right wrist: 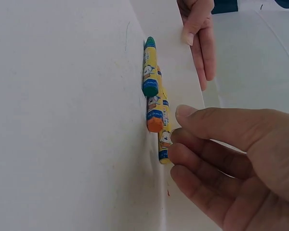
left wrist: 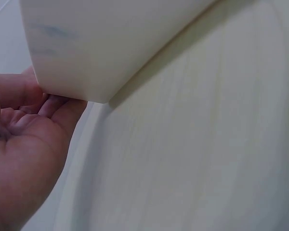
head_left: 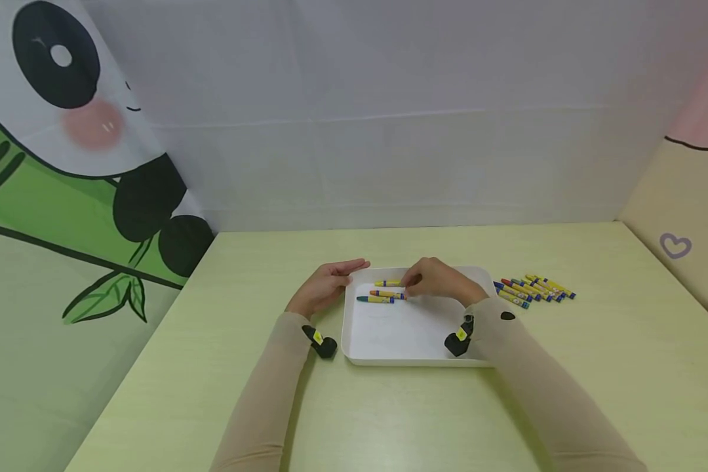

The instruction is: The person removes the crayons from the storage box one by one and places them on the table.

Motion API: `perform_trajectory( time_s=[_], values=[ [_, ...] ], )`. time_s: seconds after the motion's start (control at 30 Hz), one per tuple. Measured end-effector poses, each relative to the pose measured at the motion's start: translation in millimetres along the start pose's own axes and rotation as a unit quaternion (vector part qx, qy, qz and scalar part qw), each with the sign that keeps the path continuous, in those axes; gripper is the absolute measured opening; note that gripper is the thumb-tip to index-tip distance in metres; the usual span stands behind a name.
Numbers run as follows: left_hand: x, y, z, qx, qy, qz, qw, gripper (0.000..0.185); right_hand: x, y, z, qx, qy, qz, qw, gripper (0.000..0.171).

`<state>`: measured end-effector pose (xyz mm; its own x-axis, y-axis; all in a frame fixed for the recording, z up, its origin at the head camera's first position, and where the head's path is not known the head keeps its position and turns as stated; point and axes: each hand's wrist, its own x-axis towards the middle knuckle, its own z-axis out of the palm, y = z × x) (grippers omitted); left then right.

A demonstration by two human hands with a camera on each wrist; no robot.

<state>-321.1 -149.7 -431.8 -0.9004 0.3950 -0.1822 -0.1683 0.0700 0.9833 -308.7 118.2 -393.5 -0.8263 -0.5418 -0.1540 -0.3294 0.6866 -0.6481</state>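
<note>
A shallow white tray [head_left: 413,334] lies on the table. My left hand [head_left: 326,286] holds its left edge, the thumb at the rim and the fingers along the outer side; in the left wrist view the hand [left wrist: 29,139] meets the tray's corner [left wrist: 82,62]. Inside the tray, side by side, lie a yellow crayon [head_left: 387,284], an orange crayon [head_left: 383,294] and a green crayon [head_left: 374,299]. Loosely bent, the fingers of my right hand [head_left: 436,278] are right at the yellow crayon's near end. The right wrist view shows a gap between thumb and fingers.
To the right of the tray, several more crayons [head_left: 533,290] lie slanted in a row on the pale table [head_left: 389,419]. A white cloth wall [head_left: 413,164] stands behind the table, with printed cartoon panels on both sides.
</note>
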Motion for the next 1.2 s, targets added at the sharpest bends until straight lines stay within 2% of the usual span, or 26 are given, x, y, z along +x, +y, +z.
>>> perform_trajectory(
  time_s=[0.7, 1.2],
  values=[
    [1.0, -0.3, -1.8, -0.005, -0.014, 0.004, 0.9999, 0.048, 4.7, -4.1, 11.1, -0.022, -0.003, 0.009, 1.000, 0.016],
    [-0.2, 0.5, -0.3, -0.003, -0.013, 0.003, 0.9999, 0.048, 8.7, -0.7, 16.7, -0.040, 0.008, -0.002, 0.999, 0.013]
  ],
)
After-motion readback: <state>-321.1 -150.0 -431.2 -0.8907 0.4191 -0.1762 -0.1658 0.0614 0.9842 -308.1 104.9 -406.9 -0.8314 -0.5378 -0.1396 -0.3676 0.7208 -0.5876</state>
